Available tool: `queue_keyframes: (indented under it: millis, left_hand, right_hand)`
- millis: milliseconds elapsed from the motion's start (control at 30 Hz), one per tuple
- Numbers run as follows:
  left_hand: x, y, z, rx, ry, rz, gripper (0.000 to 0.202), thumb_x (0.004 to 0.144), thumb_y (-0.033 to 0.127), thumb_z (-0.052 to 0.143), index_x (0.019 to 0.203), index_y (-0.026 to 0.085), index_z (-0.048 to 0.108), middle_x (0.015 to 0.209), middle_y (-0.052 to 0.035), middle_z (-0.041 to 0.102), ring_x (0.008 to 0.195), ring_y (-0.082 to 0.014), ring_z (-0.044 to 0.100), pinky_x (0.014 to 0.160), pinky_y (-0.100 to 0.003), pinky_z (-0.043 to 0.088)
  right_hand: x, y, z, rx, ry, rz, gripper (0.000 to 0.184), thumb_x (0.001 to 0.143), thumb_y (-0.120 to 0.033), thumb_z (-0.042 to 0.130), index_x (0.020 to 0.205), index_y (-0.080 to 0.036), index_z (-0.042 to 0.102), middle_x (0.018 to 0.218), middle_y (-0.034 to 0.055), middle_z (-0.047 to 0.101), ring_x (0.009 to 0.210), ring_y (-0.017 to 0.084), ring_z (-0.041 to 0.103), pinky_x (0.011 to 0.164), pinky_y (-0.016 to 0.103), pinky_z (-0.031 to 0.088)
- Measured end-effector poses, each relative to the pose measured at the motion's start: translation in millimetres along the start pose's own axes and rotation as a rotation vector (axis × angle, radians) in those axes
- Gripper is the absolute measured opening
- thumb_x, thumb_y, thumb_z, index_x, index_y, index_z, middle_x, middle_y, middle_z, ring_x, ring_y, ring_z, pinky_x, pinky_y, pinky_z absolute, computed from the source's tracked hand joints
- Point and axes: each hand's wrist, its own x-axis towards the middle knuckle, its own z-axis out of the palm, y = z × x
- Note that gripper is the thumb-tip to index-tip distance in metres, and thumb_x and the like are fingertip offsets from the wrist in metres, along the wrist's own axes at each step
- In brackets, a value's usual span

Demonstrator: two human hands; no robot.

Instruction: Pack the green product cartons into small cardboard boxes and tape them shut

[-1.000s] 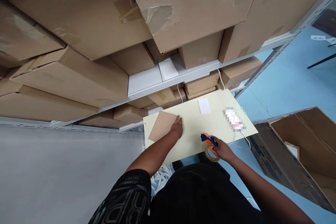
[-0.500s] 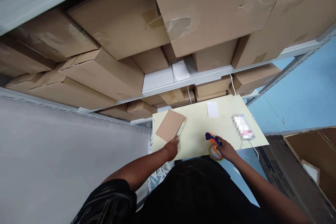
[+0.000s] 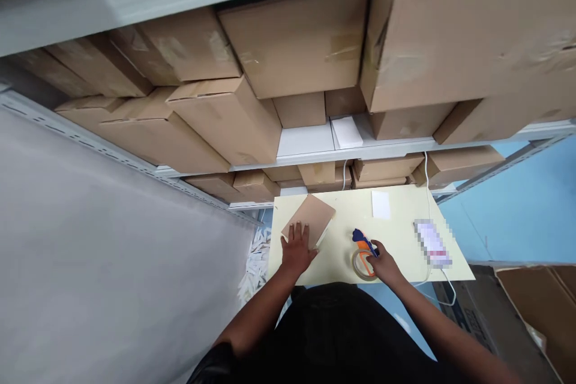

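Note:
My left hand (image 3: 297,251) lies with fingers spread on the near part of a flat brown cardboard piece (image 3: 315,216), possibly a thin box, at the left of the pale yellow table (image 3: 346,210). My right hand (image 3: 384,264) is closed around the handle of a blue and orange tape dispenser (image 3: 363,243). A roll of tape (image 3: 357,265) sits in the dispenser, over the table's near edge. The underside of my right fingers is hidden.
A white paper (image 3: 381,204) lies on the table, with a blurred phone-like device (image 3: 432,243) and its white cable to the right. Cardboard boxes (image 3: 297,42) fill the shelves ahead. An open carton (image 3: 540,300) stands at lower right; paper strips (image 3: 256,258) lie on the floor at left.
My left hand has gone from gripping the cardboard piece's near edge to lying spread on top of it. The dispenser stays in my right hand. The head view has shifted.

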Motion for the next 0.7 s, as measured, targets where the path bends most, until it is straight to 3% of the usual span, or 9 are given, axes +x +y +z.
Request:
queue_keyframes:
  millis: [100,233,433,567,700]
  left_hand:
    - [9,-5,23.6,-0.02,0.002,0.035,0.087,0.091,0.053,0.057,0.163,0.019,0.021,0.17,-0.0184,0.011,0.155,-0.0442,0.007,0.111,-0.063,0.035]
    - [3,-22,46.0,-0.046,0.098,0.16,0.081,0.093,0.043,0.056,0.163,0.019,0.022,0.171,-0.0159,0.009,0.156,-0.042,0.004,0.114,-0.062,0.033]
    - [-5,-58,52.4,-0.099,0.024,0.349,0.077,0.093,0.032,0.055,0.162,0.024,0.023,0.171,-0.0089,0.007,0.157,-0.0331,-0.003,0.12,-0.055,0.027]
    - [-7,-80,44.6,-0.164,-0.049,0.46,0.082,0.086,0.019,0.056,0.161,0.026,0.025,0.171,-0.0042,0.008,0.158,-0.0279,-0.002,0.124,-0.051,0.023]
    - [-11,-89,38.0,-0.211,-0.086,0.506,0.088,0.078,0.012,0.054,0.161,0.024,0.026,0.171,-0.0023,0.009,0.158,-0.025,-0.002,0.127,-0.048,0.02]
  right_hand:
    - [-6,-20,3,0.133,0.012,-0.004,0.054,0.082,-0.039,0.052,0.134,-0.023,0.046,0.095,0.0037,0.071,0.073,0.023,0.073,0.068,0.035,0.057]
    - [-12,-61,-7,0.179,0.084,-0.123,0.036,0.084,-0.04,0.053,0.117,-0.025,0.054,0.097,0.0043,0.073,0.089,0.025,0.075,0.077,0.034,0.059]
    - [-17,-135,-32,0.083,0.173,-0.307,0.037,0.085,-0.044,0.052,0.112,-0.022,0.063,0.101,0.0046,0.076,0.092,0.027,0.071,0.079,0.034,0.057]
    - [-12,-203,-53,0.019,0.22,-0.391,0.036,0.084,-0.039,0.054,0.112,-0.022,0.067,0.098,0.0035,0.076,0.09,0.025,0.07,0.075,0.031,0.054]
    - [6,-294,-74,-0.244,0.343,-0.597,0.024,0.08,-0.032,0.059,0.099,-0.021,0.071,0.099,0.0035,0.073,0.091,0.022,0.067,0.078,0.028,0.05]
